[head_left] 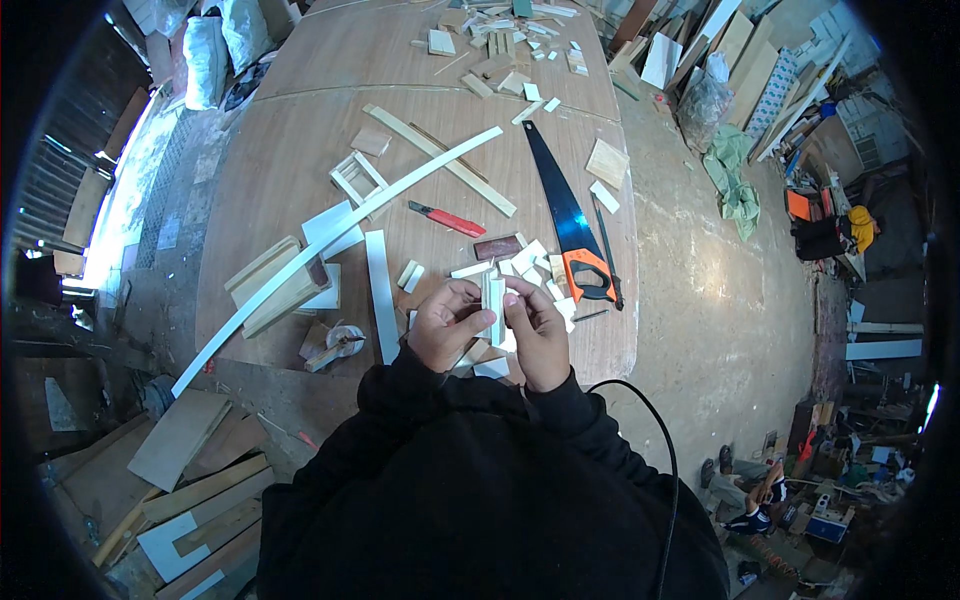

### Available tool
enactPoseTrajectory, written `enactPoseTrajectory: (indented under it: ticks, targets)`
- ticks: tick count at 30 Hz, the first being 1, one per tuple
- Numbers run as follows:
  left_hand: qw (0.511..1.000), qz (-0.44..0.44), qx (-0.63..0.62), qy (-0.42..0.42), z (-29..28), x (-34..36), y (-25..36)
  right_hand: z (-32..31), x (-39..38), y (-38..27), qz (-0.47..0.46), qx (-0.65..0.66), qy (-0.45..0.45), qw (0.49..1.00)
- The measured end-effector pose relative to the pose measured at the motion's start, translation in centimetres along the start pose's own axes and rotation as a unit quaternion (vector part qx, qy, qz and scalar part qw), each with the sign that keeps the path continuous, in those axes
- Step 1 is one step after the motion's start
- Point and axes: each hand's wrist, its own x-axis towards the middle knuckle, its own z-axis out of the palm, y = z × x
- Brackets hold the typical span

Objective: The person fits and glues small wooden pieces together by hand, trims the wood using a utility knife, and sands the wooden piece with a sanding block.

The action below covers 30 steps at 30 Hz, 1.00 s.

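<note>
Close to my body at the table's near edge, my left hand (446, 328) and my right hand (540, 342) pinch small pale wooden blocks (493, 308) between thumbs and fingers. The blocks stand side by side; whether they are joined I cannot tell. Around my hands lie several white and pale wood offcuts (532, 262) and a dark brown block (498, 247). To the right rests a handsaw (560, 195) with an orange and black handle. A red utility knife (447, 218) lies beyond my left hand.
A long pale strip (350, 235) crosses the table's left side over a wooden tray-like piece (272, 290) and a small open frame (358, 183). More scraps (500, 45) cover the far end. Boards (210, 510) lie lower left; a black cable (668, 450) runs beside my right arm.
</note>
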Motion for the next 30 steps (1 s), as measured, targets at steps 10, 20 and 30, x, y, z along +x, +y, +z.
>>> enactPoseTrajectory:
  ticks: [10, 20, 30]
  targets:
    - [0.997, 0.025, 0.075, 0.003, -0.1, -0.9, 1.2, -0.4, -1.5, -2.0, -0.083, -0.075, -0.082, 0.99]
    - [0.995, 0.04, 0.08, -0.033, -1.1, -1.1, 1.5, -0.3, -1.3, -1.6, -0.067, -0.043, -0.093, 0.992]
    - [0.991, 0.035, 0.125, -0.018, -1.2, -0.8, 1.4, -1.4, -0.3, 0.6, -0.087, -0.092, -0.106, 0.986]
